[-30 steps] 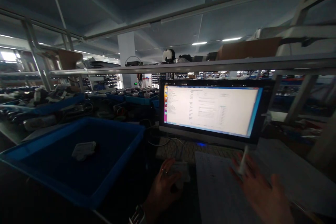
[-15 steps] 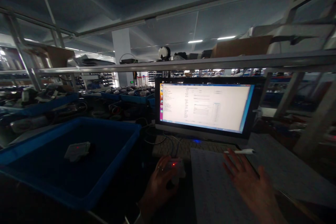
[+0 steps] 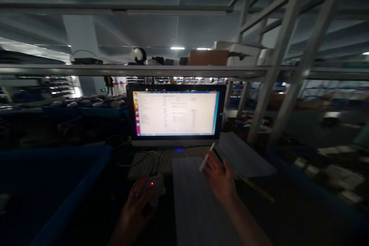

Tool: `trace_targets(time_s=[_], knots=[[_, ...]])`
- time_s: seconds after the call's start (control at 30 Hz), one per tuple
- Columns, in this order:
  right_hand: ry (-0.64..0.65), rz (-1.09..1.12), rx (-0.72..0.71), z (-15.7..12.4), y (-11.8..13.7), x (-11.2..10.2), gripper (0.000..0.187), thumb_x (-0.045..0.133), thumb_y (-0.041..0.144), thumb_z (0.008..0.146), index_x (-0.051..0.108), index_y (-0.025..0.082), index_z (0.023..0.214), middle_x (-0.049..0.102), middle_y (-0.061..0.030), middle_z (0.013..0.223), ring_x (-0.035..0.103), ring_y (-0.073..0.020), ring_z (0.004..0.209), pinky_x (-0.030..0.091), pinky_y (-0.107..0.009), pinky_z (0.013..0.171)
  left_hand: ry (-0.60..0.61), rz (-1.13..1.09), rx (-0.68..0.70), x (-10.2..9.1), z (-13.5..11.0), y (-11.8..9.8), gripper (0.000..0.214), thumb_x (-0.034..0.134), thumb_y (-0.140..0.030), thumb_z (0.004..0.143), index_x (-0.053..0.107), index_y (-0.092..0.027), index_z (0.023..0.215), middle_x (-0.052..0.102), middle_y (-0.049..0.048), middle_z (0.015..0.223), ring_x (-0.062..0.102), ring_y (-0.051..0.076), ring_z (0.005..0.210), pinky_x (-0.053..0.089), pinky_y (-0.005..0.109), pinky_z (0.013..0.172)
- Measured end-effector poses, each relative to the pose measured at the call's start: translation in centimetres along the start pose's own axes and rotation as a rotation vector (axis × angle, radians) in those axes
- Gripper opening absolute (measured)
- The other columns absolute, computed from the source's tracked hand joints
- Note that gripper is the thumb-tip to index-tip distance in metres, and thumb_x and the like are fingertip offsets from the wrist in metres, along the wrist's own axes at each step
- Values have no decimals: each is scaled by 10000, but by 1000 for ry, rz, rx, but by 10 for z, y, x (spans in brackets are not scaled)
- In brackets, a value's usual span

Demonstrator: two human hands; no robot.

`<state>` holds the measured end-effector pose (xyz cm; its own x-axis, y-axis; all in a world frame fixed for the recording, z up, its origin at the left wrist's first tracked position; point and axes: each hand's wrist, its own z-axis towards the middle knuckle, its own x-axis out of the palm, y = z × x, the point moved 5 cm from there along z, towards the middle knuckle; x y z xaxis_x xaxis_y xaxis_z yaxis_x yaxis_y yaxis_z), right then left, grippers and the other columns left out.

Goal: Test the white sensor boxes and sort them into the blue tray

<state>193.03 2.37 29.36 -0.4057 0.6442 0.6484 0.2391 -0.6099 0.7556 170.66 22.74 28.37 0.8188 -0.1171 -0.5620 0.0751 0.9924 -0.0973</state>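
My left hand (image 3: 134,205) is closed around the side of a small pale plastic device (image 3: 158,189) with a lit red light. It is low over the dark bench, in front of the keyboard (image 3: 137,167). My right hand (image 3: 221,182) has a white pen (image 3: 211,148) gripped in its fingers, the pen tilted with its upper end towards the monitor (image 3: 177,115). Beneath this hand lies a sheet of paper (image 3: 188,203) with faint marks. Dim light and blur hide the fingertips' detail.
At the left stands a blue bin (image 3: 86,182); another blue bin (image 3: 305,188) at the right holds pale parts. More paper (image 3: 245,157) and a thin yellowish stick (image 3: 259,190) lie right of my hand. A metal shelf (image 3: 173,71) crosses behind the monitor.
The view has swung right, so the scene sits further left. My right hand has gone from spread fingers to a curled grip, and the pen has turned from level to steep. The left hand keeps the device.
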Motion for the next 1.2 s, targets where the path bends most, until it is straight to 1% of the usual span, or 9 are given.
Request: trace_targets(time_s=[0.1,0.23,0.4,0.53,0.67,0.77,0.97,1.1,1.2], knots=[[27,58,15,-1,0,6,486,518,691,722,694,344,1014,599,2,1282,510,-239,1214,413,-448,995,-49,19,65,2,0,7,365,596,-233,769,598,-278,1131,541,90,1308,563,287,1159,600,412,783],[104,109,24,-3,-1,12,440,552,681,723,701,328,940,637,-12,1226,503,-237,1220,390,-444,1005,-30,27,73,6,-1,11,349,565,-273,790,595,-307,1136,572,55,1264,577,267,1139,608,381,757],[52,96,-34,-3,-1,10,494,609,685,674,645,396,1073,459,46,1425,348,-256,1344,395,-475,992,-33,59,75,6,-1,11,314,553,-284,809,605,-266,1119,547,95,1287,576,284,1136,602,401,771],[3,134,-12,-3,-2,9,545,634,696,639,640,400,1096,371,68,1482,278,-253,1379,376,-467,1014,-26,69,103,6,-1,9,306,576,-304,791,625,-248,1088,554,105,1282,586,296,1116,606,403,745],[32,172,21,-3,-2,10,521,661,678,629,664,385,1061,436,42,1441,326,-272,1356,365,-491,1018,-33,28,55,4,0,8,310,590,-257,785,619,-250,1094,535,106,1311,561,289,1157,591,413,796],[35,158,9,-4,-2,8,485,677,658,630,678,385,1031,497,39,1391,348,-273,1344,356,-498,1032,11,26,24,3,0,5,326,608,-233,778,612,-263,1102,520,95,1327,538,283,1188,578,416,833],[-71,86,-3,-1,-3,-4,441,683,611,645,679,379,1020,471,47,1414,346,-258,1349,330,-502,1065,46,-16,-44,0,3,-3,357,640,-178,743,604,-237,1093,492,115,1342,495,293,1228,541,451,902],[-51,98,11,-1,-2,-2,457,654,612,670,671,341,1038,486,11,1407,385,-240,1327,373,-479,1041,58,-24,-55,0,3,-7,355,661,-164,730,601,-212,1077,475,136,1347,478,300,1238,529,458,923],[-65,122,46,-2,-2,-1,466,621,605,704,671,295,1048,520,-15,1376,437,-234,1290,445,-430,985,67,-35,-65,-1,3,-8,382,656,-139,729,588,-214,1097,472,131,1349,473,294,1243,524,455,932]])
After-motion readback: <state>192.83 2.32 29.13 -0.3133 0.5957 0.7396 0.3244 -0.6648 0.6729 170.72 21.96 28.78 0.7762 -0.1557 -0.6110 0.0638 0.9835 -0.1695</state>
